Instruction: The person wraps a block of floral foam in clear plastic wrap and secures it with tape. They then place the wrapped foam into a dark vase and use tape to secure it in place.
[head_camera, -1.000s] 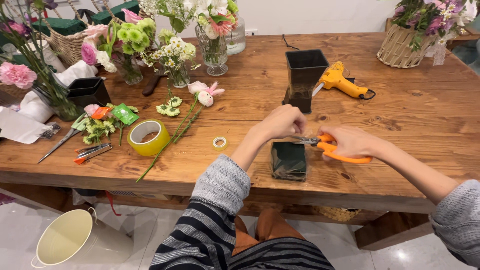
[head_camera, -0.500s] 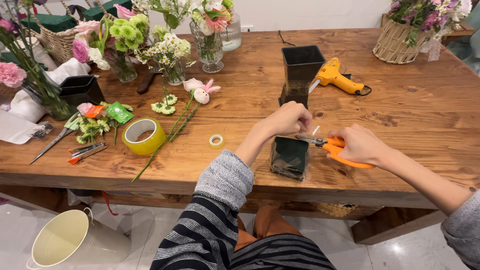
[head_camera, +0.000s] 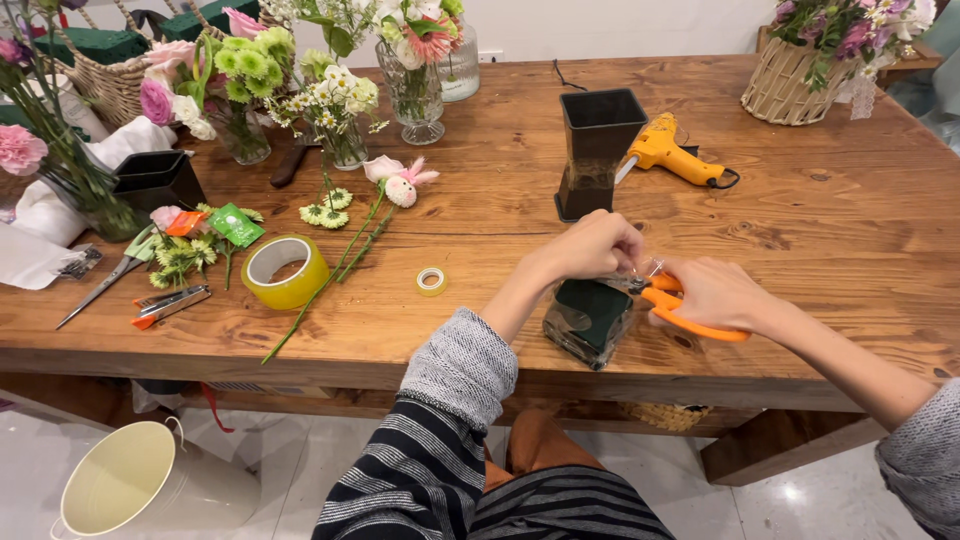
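Foam block: dark green floral foam brick in clear wrap (head_camera: 590, 318), near the front edge of my wooden table (head_camera: 840, 230).
Left hand: my left hand (head_camera: 590, 245) curls over its top, pinching the wrap.
Right hand: my right hand (head_camera: 712, 292) is closed around orange-handled scissors (head_camera: 690, 312), blades at the wrap.
Risk: blades could nick my left fingertips, since they sit so close.
Look: glossy film, crumpled on top.
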